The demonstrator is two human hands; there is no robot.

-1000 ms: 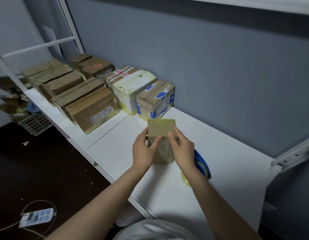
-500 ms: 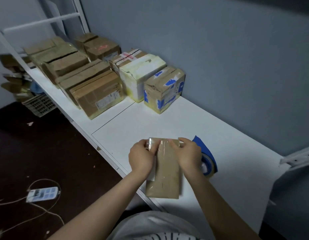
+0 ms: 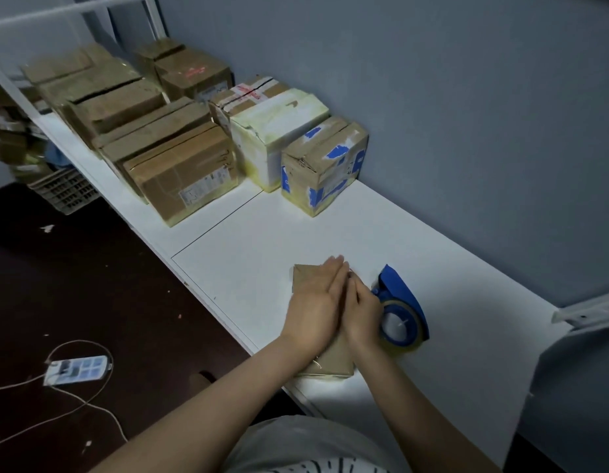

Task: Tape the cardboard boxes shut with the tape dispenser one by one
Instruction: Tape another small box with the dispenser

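Note:
A small brown cardboard box [image 3: 302,275] lies flat near the front edge of the white table [image 3: 467,336]. My left hand [image 3: 315,302] presses flat on its top with straight fingers and covers most of it. My right hand [image 3: 363,312] lies against the box's right side, fingers stretched along the edge next to my left hand. The blue tape dispenser [image 3: 403,307] with its tape roll stands on the table just right of my right hand; neither hand holds it.
Several taped cardboard boxes [image 3: 183,172] stand in rows at the far left of the table, the nearest one with blue tape patches [image 3: 325,165]. A grey wall runs behind. A power strip with cables [image 3: 78,369] lies on the dark floor at the left.
The box went from upright in both hands to lying flat on the table. My left hand moved from pinching its far end to pressing flat on top; my right hand shifted to its right side.

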